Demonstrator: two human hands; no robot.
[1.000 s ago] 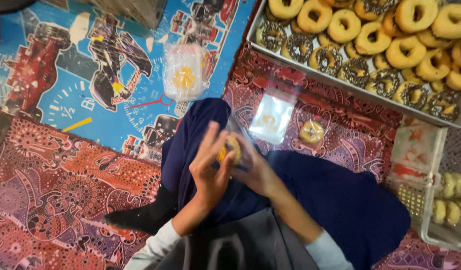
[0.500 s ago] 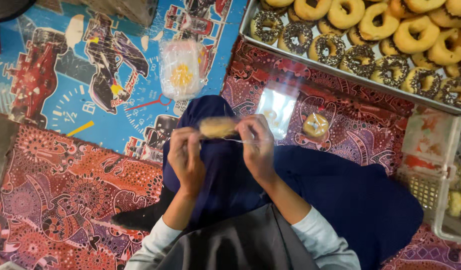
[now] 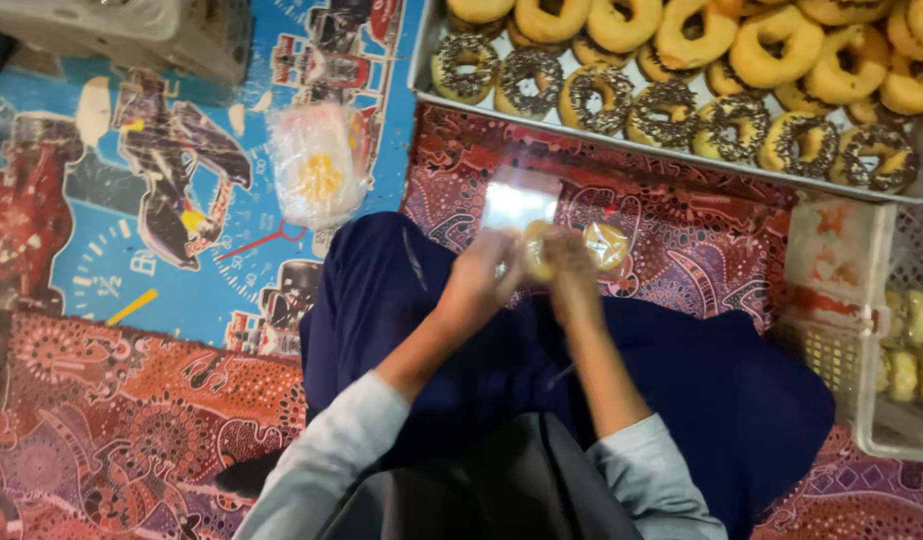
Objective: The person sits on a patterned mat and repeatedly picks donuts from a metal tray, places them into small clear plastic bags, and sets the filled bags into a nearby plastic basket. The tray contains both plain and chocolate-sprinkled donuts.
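Floor covering: a red patterned mat (image 3: 131, 420) adjoins a blue printed mat (image 3: 101, 200). A pale crate (image 3: 121, 30), possibly plastic, sits at the top left edge. Lighting is dim and warm; no walls are visible.

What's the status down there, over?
Both hands together over the lap: left hand and right hand gripping a small yellowish pastry. Clear bags ahead. Doughnut tray beyond. Nothing blocking.

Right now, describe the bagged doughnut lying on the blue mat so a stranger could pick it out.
Start at the metal tray of doughnuts along the top, then go left onto the blue cartoon-print mat. The clear plastic bag lies there with a yellow-centred doughnut inside. Unlike the tray's loose doughnuts, it is wrapped and lies alone, away from both hands.
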